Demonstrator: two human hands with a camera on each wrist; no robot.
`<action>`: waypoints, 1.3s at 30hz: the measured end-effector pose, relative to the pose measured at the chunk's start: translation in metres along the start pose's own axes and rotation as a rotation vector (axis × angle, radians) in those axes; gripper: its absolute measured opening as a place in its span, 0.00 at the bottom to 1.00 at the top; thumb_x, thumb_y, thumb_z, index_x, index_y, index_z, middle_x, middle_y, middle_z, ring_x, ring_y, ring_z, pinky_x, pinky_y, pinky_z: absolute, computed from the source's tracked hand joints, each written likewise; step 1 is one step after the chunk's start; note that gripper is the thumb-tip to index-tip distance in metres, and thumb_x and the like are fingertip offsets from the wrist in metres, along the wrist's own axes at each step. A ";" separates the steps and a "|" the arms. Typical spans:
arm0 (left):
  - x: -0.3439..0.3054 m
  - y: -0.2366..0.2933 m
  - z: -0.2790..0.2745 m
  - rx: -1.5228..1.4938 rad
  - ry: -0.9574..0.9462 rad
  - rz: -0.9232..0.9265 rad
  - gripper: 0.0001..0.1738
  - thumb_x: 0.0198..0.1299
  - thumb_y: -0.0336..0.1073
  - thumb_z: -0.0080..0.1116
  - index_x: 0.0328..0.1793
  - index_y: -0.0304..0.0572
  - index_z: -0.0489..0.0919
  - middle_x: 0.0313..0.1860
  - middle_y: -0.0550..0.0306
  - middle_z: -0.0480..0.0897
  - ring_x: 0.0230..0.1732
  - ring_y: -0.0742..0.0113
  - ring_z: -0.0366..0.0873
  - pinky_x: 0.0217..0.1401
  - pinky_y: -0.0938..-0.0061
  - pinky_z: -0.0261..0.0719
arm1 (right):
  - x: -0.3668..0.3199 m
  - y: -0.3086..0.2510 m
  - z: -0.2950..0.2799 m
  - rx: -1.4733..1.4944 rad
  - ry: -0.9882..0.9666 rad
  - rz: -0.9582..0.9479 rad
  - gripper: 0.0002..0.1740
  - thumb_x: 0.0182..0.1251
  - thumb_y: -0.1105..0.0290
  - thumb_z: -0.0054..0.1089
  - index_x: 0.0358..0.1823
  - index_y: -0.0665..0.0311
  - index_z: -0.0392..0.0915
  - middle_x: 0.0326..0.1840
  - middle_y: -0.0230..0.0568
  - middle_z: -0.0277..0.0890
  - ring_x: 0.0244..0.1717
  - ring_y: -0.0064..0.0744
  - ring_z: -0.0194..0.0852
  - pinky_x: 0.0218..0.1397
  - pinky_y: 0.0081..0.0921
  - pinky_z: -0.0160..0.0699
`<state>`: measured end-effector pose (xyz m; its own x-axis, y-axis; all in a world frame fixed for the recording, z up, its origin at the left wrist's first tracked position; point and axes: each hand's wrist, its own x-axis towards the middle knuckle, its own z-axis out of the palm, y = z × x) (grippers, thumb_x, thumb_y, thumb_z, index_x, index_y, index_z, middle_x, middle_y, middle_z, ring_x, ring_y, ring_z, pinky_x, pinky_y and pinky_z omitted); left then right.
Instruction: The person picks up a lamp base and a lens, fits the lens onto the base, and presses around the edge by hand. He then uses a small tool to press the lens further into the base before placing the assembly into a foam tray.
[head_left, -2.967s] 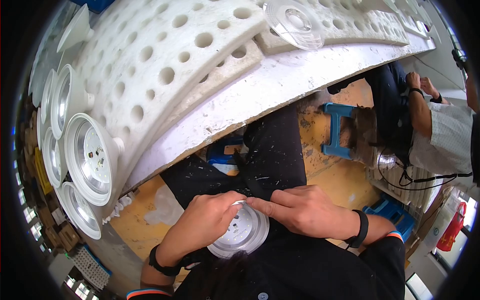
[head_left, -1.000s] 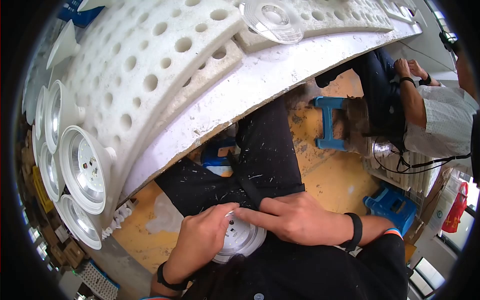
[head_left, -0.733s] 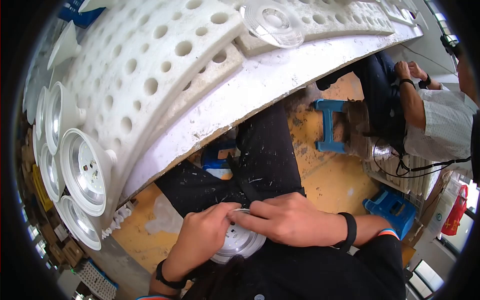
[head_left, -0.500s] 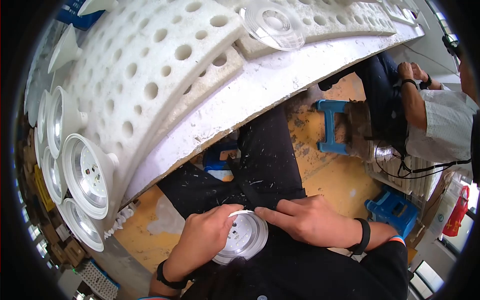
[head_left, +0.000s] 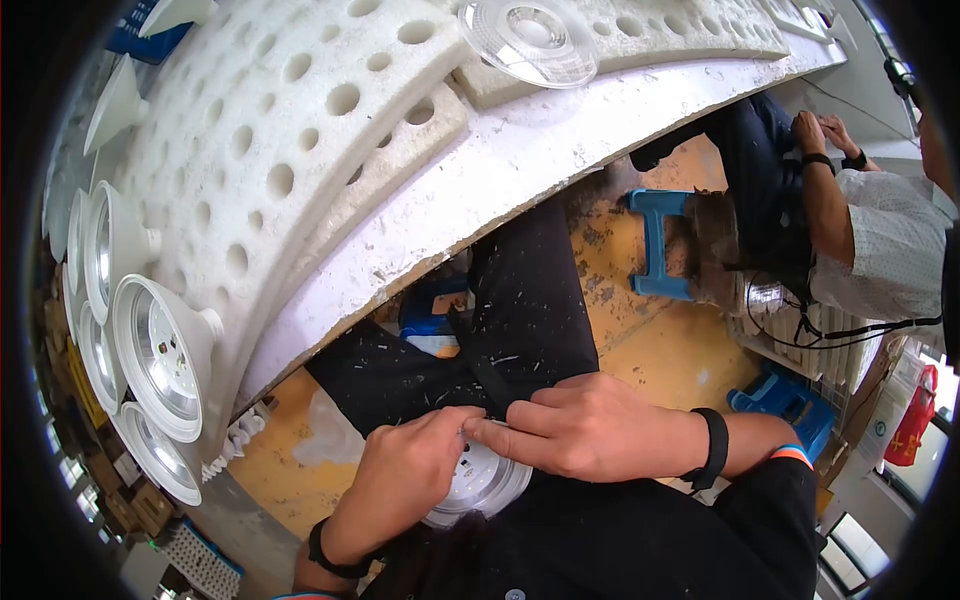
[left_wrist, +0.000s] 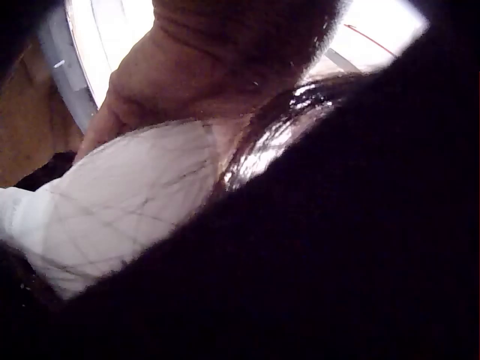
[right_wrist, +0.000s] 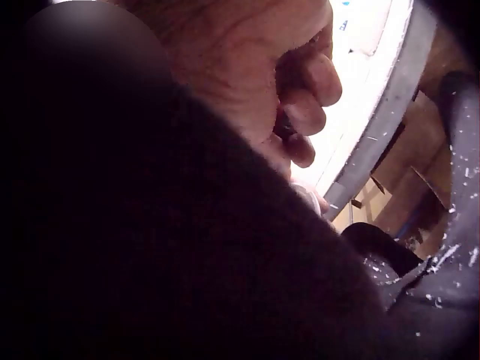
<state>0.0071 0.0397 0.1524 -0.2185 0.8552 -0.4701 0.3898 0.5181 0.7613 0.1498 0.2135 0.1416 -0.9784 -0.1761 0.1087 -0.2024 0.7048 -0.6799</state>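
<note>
A round lamp point(head_left: 481, 487) with a pale rim and a dotted disc inside lies against the wearer's lap in the head view. My left hand point(head_left: 405, 465) grips its left and far edge, fingers bent over the rim. From the right, my right hand point(head_left: 575, 428) pinches at the far rim; one digit stretches to the left fingertips and the others are curled. The left wrist view has a smooth white lamp body point(left_wrist: 135, 195) beneath the left hand point(left_wrist: 217, 67). Curled fingers of the right hand point(right_wrist: 247, 67) show in the right wrist view; the thumb is hard to make out.
White foam boards with holes point(head_left: 320, 130) cover much of the table point(head_left: 400, 240). A clear lens disc point(head_left: 530, 38) lies at their edge; several lamps point(head_left: 160, 355) stand left. A seated person point(head_left: 860, 220), blue stools point(head_left: 655, 245) and a wire rack are right.
My right fingertips have slid left along the far rim to the left fingertips, covering more of the lamp. The left hand keeps its grip. The head view has shifted slightly.
</note>
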 end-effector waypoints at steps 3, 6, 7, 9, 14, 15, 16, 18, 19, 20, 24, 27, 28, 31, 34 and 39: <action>0.001 -0.003 0.001 0.013 0.013 0.059 0.14 0.61 0.27 0.56 0.54 0.39 0.78 0.41 0.46 0.86 0.39 0.48 0.85 0.38 0.61 0.83 | -0.007 -0.001 -0.008 -0.021 -0.042 0.064 0.25 0.53 0.71 0.57 0.55 0.67 0.77 0.27 0.32 0.69 0.25 0.27 0.76 0.23 0.24 0.74; 0.001 -0.002 0.001 0.000 0.024 0.063 0.18 0.61 0.27 0.56 0.59 0.39 0.76 0.42 0.47 0.86 0.40 0.48 0.85 0.39 0.61 0.84 | -0.019 -0.005 -0.013 -0.047 -0.105 0.122 0.25 0.52 0.70 0.57 0.55 0.68 0.77 0.27 0.32 0.69 0.24 0.27 0.76 0.22 0.24 0.73; 0.000 -0.002 0.002 -0.011 0.023 0.054 0.21 0.60 0.26 0.56 0.62 0.38 0.74 0.42 0.47 0.86 0.40 0.49 0.85 0.39 0.61 0.84 | -0.016 -0.006 -0.011 -0.045 -0.106 0.124 0.25 0.52 0.70 0.57 0.55 0.68 0.77 0.27 0.32 0.69 0.24 0.27 0.76 0.22 0.24 0.73; 0.000 -0.003 0.004 0.008 0.017 0.054 0.25 0.60 0.26 0.57 0.66 0.38 0.71 0.42 0.47 0.86 0.40 0.48 0.85 0.39 0.61 0.84 | -0.004 -0.005 -0.003 0.012 -0.002 0.059 0.25 0.52 0.70 0.57 0.55 0.67 0.77 0.26 0.32 0.69 0.23 0.26 0.75 0.21 0.25 0.73; 0.000 -0.009 0.001 -0.052 0.007 -0.028 0.36 0.60 0.27 0.57 0.76 0.40 0.60 0.42 0.48 0.87 0.39 0.46 0.85 0.40 0.60 0.83 | -0.004 0.005 0.020 0.116 0.097 0.063 0.26 0.52 0.73 0.61 0.56 0.61 0.79 0.25 0.33 0.69 0.22 0.28 0.75 0.21 0.26 0.73; 0.001 -0.008 -0.001 -0.057 -0.011 -0.022 0.39 0.60 0.27 0.58 0.78 0.40 0.57 0.42 0.48 0.87 0.38 0.45 0.85 0.40 0.59 0.83 | -0.008 0.009 0.023 0.216 0.140 0.084 0.24 0.53 0.74 0.62 0.56 0.58 0.80 0.25 0.33 0.71 0.21 0.29 0.75 0.21 0.26 0.73; 0.003 -0.007 -0.001 -0.067 -0.026 -0.013 0.41 0.61 0.27 0.58 0.79 0.40 0.54 0.42 0.48 0.87 0.38 0.44 0.85 0.41 0.59 0.83 | -0.013 0.011 0.030 0.458 0.277 0.228 0.20 0.60 0.72 0.66 0.55 0.58 0.82 0.26 0.34 0.76 0.20 0.25 0.73 0.23 0.23 0.72; 0.004 -0.007 0.000 -0.080 -0.022 -0.013 0.41 0.61 0.28 0.58 0.79 0.40 0.53 0.42 0.48 0.87 0.38 0.44 0.85 0.41 0.58 0.83 | -0.016 0.016 0.036 0.699 0.240 0.482 0.18 0.62 0.70 0.66 0.54 0.59 0.82 0.26 0.34 0.78 0.20 0.22 0.71 0.24 0.23 0.71; 0.003 -0.007 0.001 -0.086 -0.028 -0.018 0.42 0.61 0.28 0.58 0.80 0.40 0.52 0.42 0.48 0.87 0.38 0.44 0.85 0.41 0.58 0.83 | -0.017 0.015 0.039 0.948 0.206 0.744 0.16 0.65 0.68 0.67 0.53 0.61 0.83 0.27 0.34 0.79 0.20 0.18 0.69 0.25 0.22 0.70; 0.002 -0.005 0.000 -0.084 -0.035 -0.024 0.42 0.61 0.28 0.58 0.80 0.40 0.52 0.42 0.48 0.87 0.38 0.44 0.85 0.41 0.58 0.83 | -0.013 0.012 0.038 1.034 0.124 0.752 0.16 0.65 0.68 0.67 0.53 0.64 0.82 0.27 0.34 0.78 0.23 0.16 0.67 0.28 0.24 0.70; 0.003 0.002 -0.003 -0.119 -0.058 -0.138 0.40 0.61 0.26 0.58 0.79 0.42 0.55 0.44 0.44 0.87 0.48 0.45 0.85 0.51 0.64 0.80 | -0.008 0.011 0.055 0.894 0.261 0.414 0.13 0.62 0.70 0.68 0.48 0.64 0.84 0.31 0.40 0.78 0.29 0.30 0.73 0.32 0.28 0.72; 0.004 0.004 -0.003 -0.123 -0.049 -0.133 0.40 0.61 0.26 0.58 0.79 0.43 0.56 0.44 0.45 0.87 0.47 0.45 0.85 0.51 0.64 0.80 | -0.008 0.005 0.052 0.840 0.270 0.488 0.11 0.63 0.72 0.68 0.46 0.64 0.86 0.31 0.37 0.76 0.33 0.29 0.75 0.37 0.24 0.72; 0.004 0.005 -0.002 -0.128 -0.050 -0.139 0.40 0.61 0.26 0.58 0.79 0.43 0.57 0.44 0.46 0.87 0.47 0.45 0.85 0.51 0.65 0.80 | -0.009 0.004 0.053 0.841 0.280 0.515 0.09 0.64 0.72 0.68 0.44 0.65 0.85 0.31 0.35 0.77 0.34 0.25 0.74 0.37 0.23 0.72; 0.004 0.005 -0.002 -0.121 -0.058 -0.134 0.40 0.61 0.27 0.58 0.79 0.45 0.56 0.44 0.45 0.87 0.47 0.46 0.85 0.50 0.65 0.80 | -0.010 0.002 0.061 1.012 0.326 0.631 0.06 0.66 0.70 0.66 0.39 0.65 0.83 0.31 0.31 0.76 0.35 0.18 0.72 0.37 0.20 0.71; 0.003 0.010 -0.002 -0.189 -0.017 -0.196 0.31 0.61 0.27 0.58 0.73 0.43 0.66 0.43 0.46 0.87 0.47 0.47 0.85 0.49 0.65 0.81 | -0.011 0.009 0.058 1.168 0.325 0.842 0.11 0.70 0.65 0.62 0.37 0.66 0.79 0.29 0.25 0.74 0.33 0.10 0.64 0.34 0.16 0.66; -0.002 0.004 -0.002 -0.040 0.033 -0.051 0.14 0.62 0.28 0.57 0.54 0.38 0.80 0.41 0.46 0.86 0.43 0.49 0.86 0.45 0.66 0.82 | -0.031 0.009 0.047 0.494 0.352 0.521 0.11 0.72 0.66 0.58 0.49 0.63 0.80 0.29 0.39 0.75 0.23 0.33 0.74 0.29 0.30 0.73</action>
<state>0.0071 0.0404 0.1575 -0.2667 0.8272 -0.4945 0.3416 0.5609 0.7541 0.1803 0.1925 0.0983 -0.9146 0.3775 -0.1448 0.2463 0.2361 -0.9400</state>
